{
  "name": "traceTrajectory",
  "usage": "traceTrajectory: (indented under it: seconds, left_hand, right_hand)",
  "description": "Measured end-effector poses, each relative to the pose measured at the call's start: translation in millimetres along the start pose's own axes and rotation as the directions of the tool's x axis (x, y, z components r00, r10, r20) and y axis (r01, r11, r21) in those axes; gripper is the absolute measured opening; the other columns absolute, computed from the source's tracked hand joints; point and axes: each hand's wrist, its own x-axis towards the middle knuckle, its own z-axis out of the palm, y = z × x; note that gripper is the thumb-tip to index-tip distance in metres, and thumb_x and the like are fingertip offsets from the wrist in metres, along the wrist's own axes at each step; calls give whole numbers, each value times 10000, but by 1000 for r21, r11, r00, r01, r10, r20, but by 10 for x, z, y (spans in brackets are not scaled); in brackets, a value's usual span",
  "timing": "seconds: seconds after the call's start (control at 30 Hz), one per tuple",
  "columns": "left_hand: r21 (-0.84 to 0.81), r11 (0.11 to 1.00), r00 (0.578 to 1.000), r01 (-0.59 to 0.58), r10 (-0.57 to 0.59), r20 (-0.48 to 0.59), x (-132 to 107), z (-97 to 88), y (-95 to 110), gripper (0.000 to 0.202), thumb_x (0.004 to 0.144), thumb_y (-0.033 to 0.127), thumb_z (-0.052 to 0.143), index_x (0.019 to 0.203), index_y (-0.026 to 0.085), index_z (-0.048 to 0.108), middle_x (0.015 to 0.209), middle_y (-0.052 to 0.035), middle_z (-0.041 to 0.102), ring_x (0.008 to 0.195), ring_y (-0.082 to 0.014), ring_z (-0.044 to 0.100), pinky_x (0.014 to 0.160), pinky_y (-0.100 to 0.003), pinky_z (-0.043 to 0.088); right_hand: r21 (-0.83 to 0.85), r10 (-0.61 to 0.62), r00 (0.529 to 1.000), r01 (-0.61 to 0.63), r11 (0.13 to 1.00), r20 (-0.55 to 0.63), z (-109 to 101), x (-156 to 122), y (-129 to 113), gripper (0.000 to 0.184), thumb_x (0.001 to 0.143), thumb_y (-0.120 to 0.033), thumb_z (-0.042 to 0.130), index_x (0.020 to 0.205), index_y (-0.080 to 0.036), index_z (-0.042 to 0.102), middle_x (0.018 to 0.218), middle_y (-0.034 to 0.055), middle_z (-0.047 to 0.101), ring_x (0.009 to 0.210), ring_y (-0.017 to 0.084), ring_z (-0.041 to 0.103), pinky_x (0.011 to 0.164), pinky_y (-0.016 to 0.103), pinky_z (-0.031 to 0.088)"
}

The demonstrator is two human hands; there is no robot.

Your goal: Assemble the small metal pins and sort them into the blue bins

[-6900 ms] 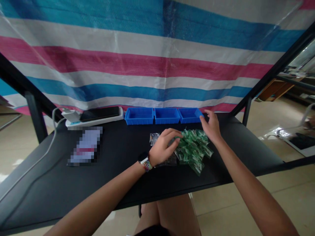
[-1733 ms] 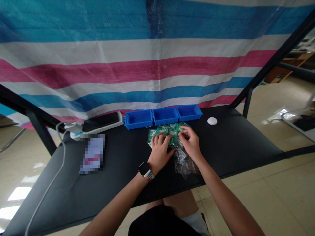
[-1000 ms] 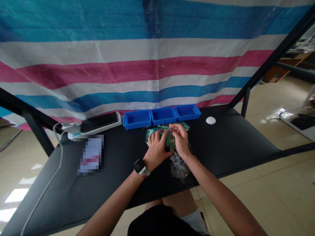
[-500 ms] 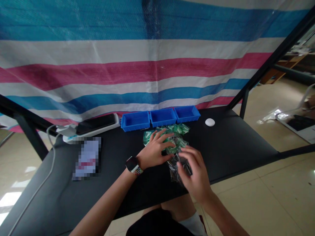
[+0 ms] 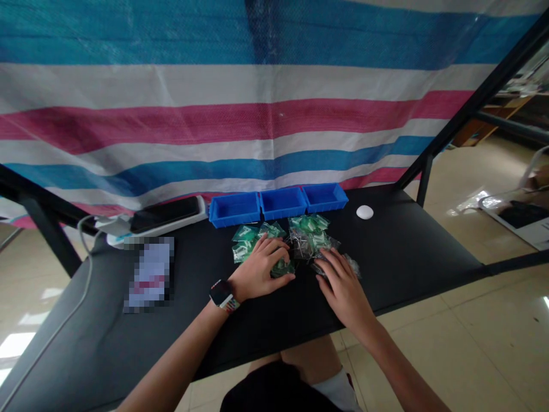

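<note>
head cam: blk table (image 5: 407,246), striped tarp (image 5: 214,123) behind, l fingers (image 5: 269,247) + r fingers (image 5: 335,264) loosely spread on bags (image 5: 246,233)

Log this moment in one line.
left hand: over green packets | right hand: over clear packets | blue trays: beyond packets

Green packets (image 5: 245,233), blue trays (image 5: 235,220)
</note>
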Motion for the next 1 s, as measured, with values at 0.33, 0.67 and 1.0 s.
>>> traceTrajectory:
  seconds: [0.33, 0.67, 1.0]
  left_hand:
    - [104, 994, 998, 26, -20, -53, -23, 273, 334, 239, 948, 307, 684, 1172, 235, 643, 1457, -107, 599, 1482, -345, 450, 1316, -652, 220]
    - [322, 938, 978, 131, -68, -199, -197, 253, 353, 601, 981, 487, 676, 1553, 361, 541, 1646, -88, 464, 1571, -432, 309, 1286, -727, 209]
    - [246, 949, 978, 197, -171, -121, -209, 440, 443, 490, 920, 367, 773, 1364, 212, 635, 1658, -156, 428, 1580, -450, 293, 1265, -784, 218]
  right_hand:
    - [162, -58, 995, 71, 984, -83, 141, 468, 209, 363, 1022, -202, 518, 1369, -220, 622, 1541, 148, 560, 1507, 336, 461, 1228, 585, 429]
    - [-17, 95, 985, -99, 995, -147, 220, 988, 325, 568, 1048, -436, 545, 1561, -193, 515, 1639, 189, 450, 1532, 433, 376, 1224, 650, 367]
    - [88, -70, 997, 68, 994, 21, 333, 1117, 59, 474, 925, -240, 675, 1397, -218, 634, 1459, 132, 615, 1381, 367, 499, 1201, 552, 409]
